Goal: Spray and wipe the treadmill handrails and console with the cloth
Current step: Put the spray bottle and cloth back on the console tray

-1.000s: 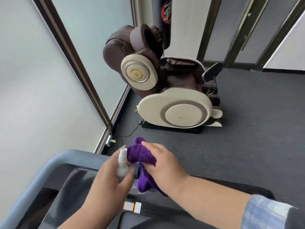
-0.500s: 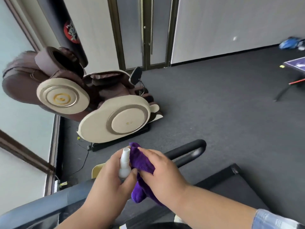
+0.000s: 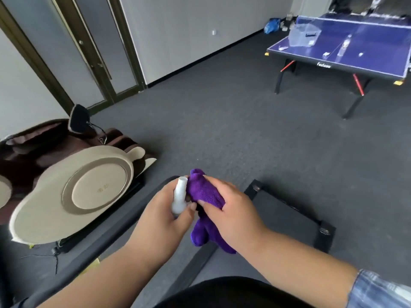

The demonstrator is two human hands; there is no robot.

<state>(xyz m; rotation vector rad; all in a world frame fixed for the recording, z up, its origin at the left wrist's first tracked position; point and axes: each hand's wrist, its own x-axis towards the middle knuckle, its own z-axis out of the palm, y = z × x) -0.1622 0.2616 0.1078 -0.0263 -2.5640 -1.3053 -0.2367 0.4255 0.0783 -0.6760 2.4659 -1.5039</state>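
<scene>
My left hand (image 3: 164,216) grips a small white spray bottle (image 3: 179,196), its nozzle top pointing up and touching the cloth. My right hand (image 3: 231,213) holds a bunched purple cloth (image 3: 203,192) right against the bottle; the cloth's loose end hangs below my palm. Both hands are held together in the lower middle of the view, above a dark treadmill handrail (image 3: 111,238) that runs diagonally beneath them. The treadmill's black deck end (image 3: 289,210) lies to the right of my hands. The console is out of sight.
A brown and beige massage chair (image 3: 73,192) stands close on the left, with cables on the floor by its base. A blue table tennis table (image 3: 347,47) stands at the far right. Dark-framed doors (image 3: 97,52) are at the back left. Grey carpet (image 3: 222,121) stretches between.
The view has swung to the right: the massage chair slid to the left edge and the table tennis table came into sight. My hands stay together with bottle and cloth.
</scene>
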